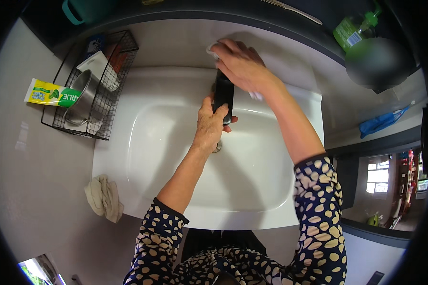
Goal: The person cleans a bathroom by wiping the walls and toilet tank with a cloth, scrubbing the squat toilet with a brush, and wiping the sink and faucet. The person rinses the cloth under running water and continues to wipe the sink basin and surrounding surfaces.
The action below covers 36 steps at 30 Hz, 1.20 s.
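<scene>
A black faucet [224, 90] reaches out over a white washbasin [166, 156]. My left hand [209, 121] is closed round the front of its spout, the thumb on top and fingertips showing at the right side. Higher up, my right hand [242, 64] bends over the faucet's back end near the wall. A white cloth [256, 96] is bunched under that hand, its edges showing past the palm and at the fingertips. The right hand covers the faucet's rear part. Below the left hand, the metal drain [217, 146] is visible.
A black wire basket [121, 61] on the left holds a metal mug [85, 92] and a green-yellow tube [50, 92]. A beige cloth [103, 197] hangs over the basin's left edge. On the dark shelf [176, 13] are a comb [292, 8] and a green pump bottle [352, 33].
</scene>
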Each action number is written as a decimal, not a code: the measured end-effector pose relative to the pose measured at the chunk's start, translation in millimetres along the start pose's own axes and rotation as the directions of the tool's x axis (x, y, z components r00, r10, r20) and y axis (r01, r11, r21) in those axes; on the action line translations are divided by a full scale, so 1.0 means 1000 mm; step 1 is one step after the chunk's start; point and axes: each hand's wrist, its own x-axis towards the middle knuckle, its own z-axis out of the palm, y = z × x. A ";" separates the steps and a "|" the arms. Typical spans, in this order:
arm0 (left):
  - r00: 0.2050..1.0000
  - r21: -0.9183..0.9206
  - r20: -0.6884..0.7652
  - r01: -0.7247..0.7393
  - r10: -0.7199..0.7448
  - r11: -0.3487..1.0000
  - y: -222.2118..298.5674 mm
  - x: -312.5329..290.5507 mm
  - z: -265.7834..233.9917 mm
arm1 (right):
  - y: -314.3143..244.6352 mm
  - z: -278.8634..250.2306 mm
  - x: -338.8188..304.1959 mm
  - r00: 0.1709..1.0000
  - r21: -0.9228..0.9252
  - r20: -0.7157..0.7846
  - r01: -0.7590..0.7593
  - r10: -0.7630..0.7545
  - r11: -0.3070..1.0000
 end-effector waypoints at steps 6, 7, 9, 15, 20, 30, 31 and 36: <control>0.998 -0.056 0.060 0.035 -0.032 0.998 -0.004 0.004 -0.002 | -0.007 -0.018 -0.047 0.980 -0.139 -0.103 0.155 -0.170 0.978; 0.997 -0.066 0.069 0.041 -0.037 0.997 -0.005 0.002 -0.001 | -0.006 -0.016 -0.049 0.984 -0.129 -0.105 0.130 -0.144 0.983; 0.999 -0.056 0.052 0.020 -0.017 0.998 -0.004 0.000 -0.003 | -0.003 -0.005 -0.029 0.990 -0.084 -0.112 0.072 -0.081 0.994; 0.999 -0.022 0.040 0.009 -0.008 1.000 -0.006 0.001 0.001 | 0.020 0.011 0.038 0.953 -0.039 0.256 -0.157 0.162 0.987; 1.000 -0.004 0.024 0.009 -0.009 1.000 -0.004 0.001 0.003 | 0.024 0.015 0.028 0.984 -0.015 0.174 -0.039 0.041 0.999; 0.999 -0.034 0.050 0.001 0.001 0.999 -0.007 0.006 0.002 | -0.012 0.021 -0.049 0.824 0.898 -0.075 -0.188 0.561 0.397; 0.998 -0.021 0.057 0.007 -0.006 1.000 -0.007 0.007 0.004 | -0.015 0.031 -0.055 0.806 0.936 -0.100 -0.123 0.584 0.330; 0.999 -0.174 0.027 0.029 -0.025 0.984 -0.012 0.011 -0.001 | -0.053 0.064 -0.090 0.790 0.946 0.013 -0.208 0.613 0.247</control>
